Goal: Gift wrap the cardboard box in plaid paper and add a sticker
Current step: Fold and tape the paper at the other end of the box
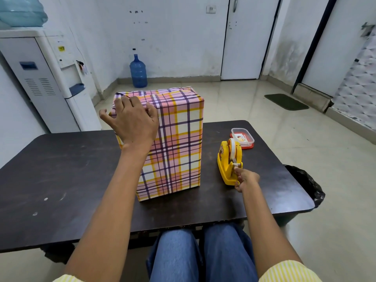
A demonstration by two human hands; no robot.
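Fingers (pixel 130 102) of the left hand (pixel 132 121) bend over the top near edge of the box (pixel 179 143), gripping it at its left corner and pressing down the plaid paper (pixel 183 119), while the thumb sticks out free to the left. The box stands upright on the dark table (pixel 71 169), a little left of the middle, and the pink, yellow and purple paper covers its front and right faces. At the top the paper ends in loose folded edges, and whether that end is sealed cannot be told.

The right hand (pixel 246 178) reaches to the near end of the yellow tape dispenser (pixel 228 169), which sits on the table to the right of the box and apart from it. Its thumb and fingertips are closed in a pinch on the free end of the tape (pixel 234 159) at the cutter, and the other fingers are curled in.

Just behind the dispenser lies a small clear container (pixel 243 132) on a red lid, with printed pieces inside that are too small to identify.

On the floor beyond the table a blue water bottle (pixel 138 72) stands by the wall. A white water dispenser (pixel 50 82) stands at the left, a dark mat (pixel 285 101) lies by the door, and a black bag (pixel 307 184) sits past the table's right edge.
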